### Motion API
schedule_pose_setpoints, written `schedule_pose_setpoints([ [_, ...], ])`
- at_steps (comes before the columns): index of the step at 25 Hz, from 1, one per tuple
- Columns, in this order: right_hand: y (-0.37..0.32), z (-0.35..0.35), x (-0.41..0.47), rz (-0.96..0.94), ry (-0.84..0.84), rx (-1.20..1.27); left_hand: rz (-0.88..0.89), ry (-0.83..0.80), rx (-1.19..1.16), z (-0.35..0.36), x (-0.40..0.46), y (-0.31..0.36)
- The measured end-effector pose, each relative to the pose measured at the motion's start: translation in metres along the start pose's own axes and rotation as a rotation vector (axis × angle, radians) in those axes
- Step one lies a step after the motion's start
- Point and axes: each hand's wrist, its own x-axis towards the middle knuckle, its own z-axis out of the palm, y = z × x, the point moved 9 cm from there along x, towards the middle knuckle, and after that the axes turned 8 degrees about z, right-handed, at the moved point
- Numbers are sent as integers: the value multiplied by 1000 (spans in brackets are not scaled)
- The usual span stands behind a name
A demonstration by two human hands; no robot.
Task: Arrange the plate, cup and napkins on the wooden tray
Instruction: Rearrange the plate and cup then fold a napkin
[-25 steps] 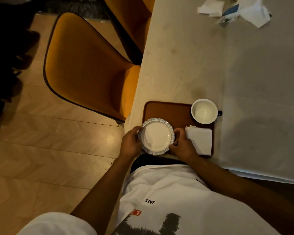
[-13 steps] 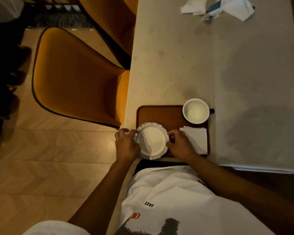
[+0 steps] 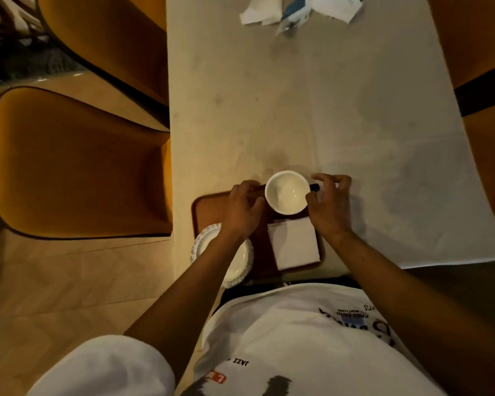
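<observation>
Pale bench [image 3: 312, 110] carries my wooden tray [image 3: 212, 207]; both hands, left hand [image 3: 245, 208] and right hand [image 3: 330, 204], clasp the white cup [image 3: 287, 192] at its far edge, napkins [image 3: 295, 245] near, plate [image 3: 242, 261] near-left.

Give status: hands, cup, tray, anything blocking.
Left hand and right hand flank the cup, grip unclear. Cup at tray far edge; plate, napkins on tray. Nothing blocking.

Dim, warm amber light; the counter [image 3: 340, 110] catches a soft pale glow, corners sink into shadow, edges bow outward, and everything looks faintly soft.
</observation>
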Motion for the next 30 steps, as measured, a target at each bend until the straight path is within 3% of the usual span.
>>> schedule_pose_setpoints([
  [5, 14, 21, 24, 30, -220, -40, -48, -65, -111, 23, 9, 14],
  [14, 14, 34, 29, 20, -374, 22, -84, -24, -128, 22, 6, 9],
  [30, -6, 70, 7, -62, -419, -22, -131, 103, -225, -10, -19, -16],
])
